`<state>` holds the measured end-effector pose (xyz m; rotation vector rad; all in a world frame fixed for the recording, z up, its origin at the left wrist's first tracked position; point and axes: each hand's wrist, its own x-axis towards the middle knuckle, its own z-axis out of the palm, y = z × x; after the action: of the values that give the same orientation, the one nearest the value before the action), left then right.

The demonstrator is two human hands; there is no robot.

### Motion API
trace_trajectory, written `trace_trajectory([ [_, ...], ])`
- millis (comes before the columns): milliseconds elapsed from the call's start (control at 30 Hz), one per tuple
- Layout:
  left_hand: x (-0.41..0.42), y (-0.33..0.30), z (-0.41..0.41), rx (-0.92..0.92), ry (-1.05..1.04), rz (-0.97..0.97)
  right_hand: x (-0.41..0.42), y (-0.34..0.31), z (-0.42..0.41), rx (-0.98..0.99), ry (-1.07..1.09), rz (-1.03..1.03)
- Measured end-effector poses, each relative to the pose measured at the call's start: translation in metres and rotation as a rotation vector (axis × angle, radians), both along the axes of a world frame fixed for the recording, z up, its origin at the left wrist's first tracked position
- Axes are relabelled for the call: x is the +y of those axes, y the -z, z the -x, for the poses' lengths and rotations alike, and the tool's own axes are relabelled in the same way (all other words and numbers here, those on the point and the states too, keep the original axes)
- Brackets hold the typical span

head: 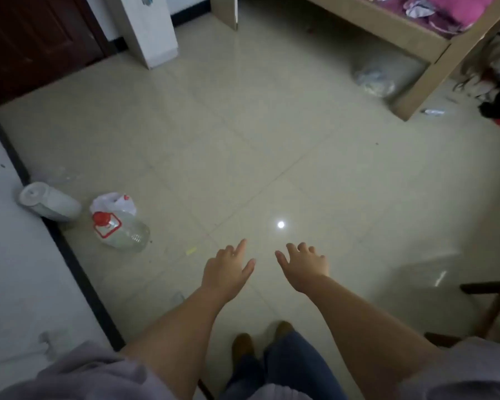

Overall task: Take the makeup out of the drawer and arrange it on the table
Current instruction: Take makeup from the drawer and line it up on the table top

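My left hand (pixel 228 268) and my right hand (pixel 305 265) are stretched out side by side over the pale tiled floor, palms down, fingers apart, holding nothing. No makeup, drawer or table surface with makeup shows in this view. Below the hands I see my jeans and brown shoes (pixel 243 346) on the tiles.
A clear plastic jug with a red cap (pixel 122 230), a white plastic bag (pixel 113 202) and a white cylinder (pixel 49 202) lie at the left wall. A wooden bed frame (pixel 422 82) stands at the upper right, with a plastic bag (pixel 375 79) under it. Dark wooden furniture (pixel 491 307) sits at the right edge.
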<state>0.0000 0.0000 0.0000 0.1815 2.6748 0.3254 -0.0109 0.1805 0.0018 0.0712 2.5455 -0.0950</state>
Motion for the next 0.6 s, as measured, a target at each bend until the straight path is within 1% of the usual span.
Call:
trace_trajectory([
  [67,0.004,-0.001,0.019,0.01,-0.004,-0.008,0.006,-0.002,0.017,-0.016,0.003,-0.011],
  [233,0.03,-0.008,0.092,0.099,0.046,0.003,0.03,-0.003,0.088,0.028,-0.02,-0.016],
  [600,0.125,-0.035,0.314,0.258,0.021,0.02,0.127,-0.031,0.316,0.128,-0.09,-0.028],
])
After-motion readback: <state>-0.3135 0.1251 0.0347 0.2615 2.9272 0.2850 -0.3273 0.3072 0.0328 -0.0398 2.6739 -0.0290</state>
